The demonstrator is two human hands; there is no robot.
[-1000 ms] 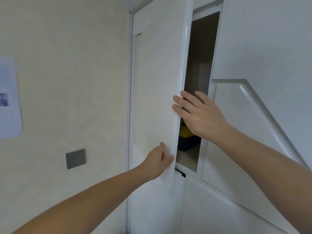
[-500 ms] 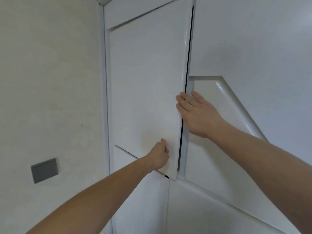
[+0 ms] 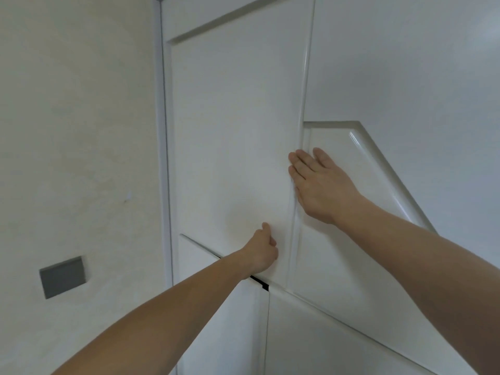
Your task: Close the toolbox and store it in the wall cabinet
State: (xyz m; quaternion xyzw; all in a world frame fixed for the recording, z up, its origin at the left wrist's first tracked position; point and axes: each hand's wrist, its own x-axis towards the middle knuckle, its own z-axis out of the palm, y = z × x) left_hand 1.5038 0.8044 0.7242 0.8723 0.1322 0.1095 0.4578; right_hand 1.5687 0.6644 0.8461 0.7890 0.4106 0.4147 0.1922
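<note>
The white wall cabinet door (image 3: 232, 136) lies flush with the white panels around it, with no gap showing at its right edge. My right hand (image 3: 319, 188) rests flat, fingers together, across that right edge and the neighbouring angled panel (image 3: 349, 239). My left hand (image 3: 261, 251) is curled into a loose fist and presses near the door's lower right corner. The toolbox is hidden behind the shut door.
A cream wall (image 3: 81, 131) fills the left side, with a grey wall plate (image 3: 63, 277) low on it. More white cabinet panels (image 3: 324, 334) run below and to the right of the door.
The door swung from partly open, with the yellow and dark toolbox visible inside, to fully shut. Both hands followed it inward, and my view shifted right.
</note>
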